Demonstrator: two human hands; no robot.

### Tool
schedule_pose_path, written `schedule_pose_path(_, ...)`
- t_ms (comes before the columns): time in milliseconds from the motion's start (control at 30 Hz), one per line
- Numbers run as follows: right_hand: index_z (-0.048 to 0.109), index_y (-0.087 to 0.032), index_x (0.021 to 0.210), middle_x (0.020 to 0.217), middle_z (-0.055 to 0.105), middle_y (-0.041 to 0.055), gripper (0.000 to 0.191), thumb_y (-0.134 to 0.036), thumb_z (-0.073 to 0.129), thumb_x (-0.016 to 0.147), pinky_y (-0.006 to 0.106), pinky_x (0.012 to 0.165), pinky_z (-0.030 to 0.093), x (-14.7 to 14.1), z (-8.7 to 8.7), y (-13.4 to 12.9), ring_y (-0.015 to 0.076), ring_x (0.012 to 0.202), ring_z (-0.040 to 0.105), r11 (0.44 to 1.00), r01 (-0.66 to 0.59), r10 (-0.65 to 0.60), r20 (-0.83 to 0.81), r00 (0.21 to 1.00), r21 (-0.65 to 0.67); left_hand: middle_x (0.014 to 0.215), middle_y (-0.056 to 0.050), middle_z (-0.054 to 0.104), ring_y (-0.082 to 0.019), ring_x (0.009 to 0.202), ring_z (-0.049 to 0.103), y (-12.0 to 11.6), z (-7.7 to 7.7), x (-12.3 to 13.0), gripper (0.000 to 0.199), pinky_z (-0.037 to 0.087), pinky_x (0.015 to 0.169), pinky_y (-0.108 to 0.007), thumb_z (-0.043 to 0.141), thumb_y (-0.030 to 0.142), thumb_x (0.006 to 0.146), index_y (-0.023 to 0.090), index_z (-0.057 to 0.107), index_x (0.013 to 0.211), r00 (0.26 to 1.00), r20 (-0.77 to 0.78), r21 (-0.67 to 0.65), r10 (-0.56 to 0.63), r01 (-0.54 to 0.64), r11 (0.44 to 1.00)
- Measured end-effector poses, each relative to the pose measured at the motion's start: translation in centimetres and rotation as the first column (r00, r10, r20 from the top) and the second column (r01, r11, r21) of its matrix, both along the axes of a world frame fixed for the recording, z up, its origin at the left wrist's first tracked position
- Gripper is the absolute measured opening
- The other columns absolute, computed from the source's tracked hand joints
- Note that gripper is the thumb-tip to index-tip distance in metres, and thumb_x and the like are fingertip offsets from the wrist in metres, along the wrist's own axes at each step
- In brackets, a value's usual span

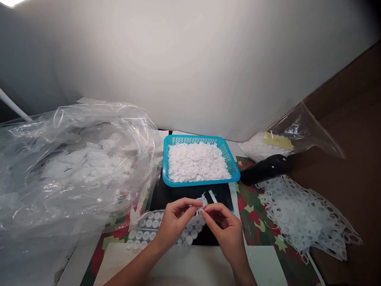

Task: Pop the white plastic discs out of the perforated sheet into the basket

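My left hand (pixel 175 218) and my right hand (pixel 228 226) meet in front of me, thumbs and forefingers pinched on a small white plastic piece (pixel 203 201) with ring-like edges. Fingertips cover much of it, so its exact kind is not clear. Below and left of my hands lie rows of round white plastic caps (pixel 145 235), partly hidden by my left hand and wrist. Just beyond the hands stands a blue plastic basket (pixel 178 184) holding a heap of small white discs (pixel 198 161). A short light strip (pixel 212 196) lies behind my right hand.
A large clear plastic bag (pixel 71 190) of white pieces spreads over the left side. At right are translucent sheets with ring-shaped holes (pixel 303 214), a black elongated object (pixel 264 169) and a clear bag (pixel 303 123) with a yellow label. A pale wall (pixel 190 71) rises behind.
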State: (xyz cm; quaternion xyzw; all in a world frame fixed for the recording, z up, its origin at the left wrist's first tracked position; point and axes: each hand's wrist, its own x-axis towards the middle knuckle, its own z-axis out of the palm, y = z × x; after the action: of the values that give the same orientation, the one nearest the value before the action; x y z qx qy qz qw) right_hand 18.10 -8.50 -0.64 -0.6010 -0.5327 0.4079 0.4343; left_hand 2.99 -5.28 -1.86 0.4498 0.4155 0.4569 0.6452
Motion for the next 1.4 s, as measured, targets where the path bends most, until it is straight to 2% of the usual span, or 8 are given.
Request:
schedule_pose_path(333, 0.061, -0.019, 0.079, 0.077, 0.063, 0.0026, 0.017, -0.035, 0.067, 0.080, 0.023, 0.058, 0.048, 0.4, 0.6, -0.8, 0.0148, 0.068, 0.059, 0.998, -0.017, 0.014, -0.032, 0.999, -0.068, 0.088, -0.008, 0.076, -0.021, 0.083, 0.069, -0.2, -0.2, 0.0, 0.014, 0.054, 0.075, -0.028, 0.073, 0.021, 0.075, 0.016, 0.075, 0.088, 0.999, 0.004, 0.051, -0.054, 0.054, 0.997)
schedule_pose_path(433, 0.061, -0.020, 0.082, 0.079, 0.063, 0.0021, 0.016, -0.035, 0.065, 0.082, 0.023, 0.058, 0.047, 1.0, 1.0, -1.2, 0.0138, 0.067, 0.057, 0.993, -0.090, 0.092, 0.023, 0.996, -0.078, 0.089, -0.008, 0.076, -0.021, 0.083, 0.069, -0.6, -0.5, -0.2, 0.016, 0.054, 0.075, -0.028, 0.073, 0.020, 0.074, 0.017, 0.075, 0.089, 0.996, -0.015, 0.053, -0.088, 0.089, 0.995)
schedule_pose_path(500, 0.061, -0.021, 0.085, 0.081, 0.064, 0.0027, 0.017, -0.037, 0.062, 0.084, 0.024, 0.059, 0.047, 2.2, 0.9, -1.3, 0.0142, 0.067, 0.057, 0.992, -0.097, 0.105, 0.116, 0.988, -0.078, 0.090, -0.007, 0.076, -0.021, 0.083, 0.069, -0.9, -0.5, -0.5, 0.016, 0.054, 0.076, -0.027, 0.073, 0.019, 0.074, 0.018, 0.075, 0.090, 0.995, -0.039, 0.060, -0.091, 0.093, 0.994)
schedule_pose_path(600, 0.060, -0.021, 0.091, 0.079, 0.061, 0.0028, 0.024, -0.044, 0.057, 0.085, 0.025, 0.056, 0.043, 4.9, -0.1, -1.4, 0.0150, 0.063, 0.053, 0.991, 0.117, -0.083, 0.419, 0.904, -0.057, 0.090, -0.007, 0.076, -0.020, 0.081, 0.069, -1.3, -0.3, -1.0, 0.015, 0.054, 0.072, -0.025, 0.072, 0.019, 0.076, 0.020, 0.075, 0.090, 0.993, -0.076, 0.074, -0.087, 0.093, 0.993)
schedule_pose_path(700, 0.060, -0.021, 0.096, 0.077, 0.059, 0.0028, 0.031, -0.047, 0.063, 0.078, 0.026, 0.054, 0.041, 7.5, -1.9, -1.5, 0.0167, 0.062, 0.054, 0.981, 0.136, -0.040, 0.539, 0.842, -0.140, 0.090, -0.007, 0.076, -0.021, 0.080, 0.068, -1.6, 0.2, -1.3, 0.015, 0.054, 0.067, -0.025, 0.071, 0.019, 0.076, 0.020, 0.075, 0.090, 0.990, -0.104, 0.082, -0.090, 0.099, 0.992)
schedule_pose_path(933, 0.053, -0.021, 0.065, 0.051, 0.046, -0.0049, 0.029, -0.045, 0.059, 0.082, 0.023, 0.047, 0.029, 8.6, -3.9, -2.2, 0.0126, 0.046, 0.044, 0.958, 0.020, 0.113, 0.445, 0.889, -0.284, 0.090, -0.005, 0.076, -0.019, 0.079, 0.067, -2.3, 1.1, -1.6, 0.019, 0.053, 0.067, -0.023, 0.070, 0.016, 0.076, 0.023, 0.076, 0.093, 0.989, -0.099, 0.120, -0.114, 0.125, 0.985)
schedule_pose_path(1200, 0.050, -0.021, 0.074, 0.058, 0.045, -0.0048, 0.030, -0.048, 0.053, 0.087, 0.023, 0.053, 0.038, 7.3, -1.2, -2.1, 0.0124, 0.054, 0.046, 0.960, -0.052, 0.105, 0.181, 0.978, -0.277, 0.093, -0.002, 0.075, -0.017, 0.088, 0.068, -2.4, 1.2, -1.9, 0.020, 0.052, 0.078, -0.022, 0.069, 0.015, 0.078, 0.027, 0.075, 0.093, 0.992, 0.011, 0.054, -0.129, 0.128, 0.990)
schedule_pose_path(1400, 0.055, -0.021, 0.085, 0.064, 0.051, -0.0031, 0.024, -0.045, 0.054, 0.088, 0.022, 0.054, 0.044, 5.6, 0.4, -2.7, 0.0112, 0.056, 0.051, 0.982, -0.053, 0.052, -0.011, 0.999, -0.179, 0.085, -0.002, 0.071, -0.016, 0.083, 0.065, -1.7, 0.6, -1.9, 0.014, 0.050, 0.072, -0.020, 0.073, 0.022, 0.075, 0.023, 0.072, 0.089, 0.996, -0.083, 0.025, -0.032, 0.035, 0.999)
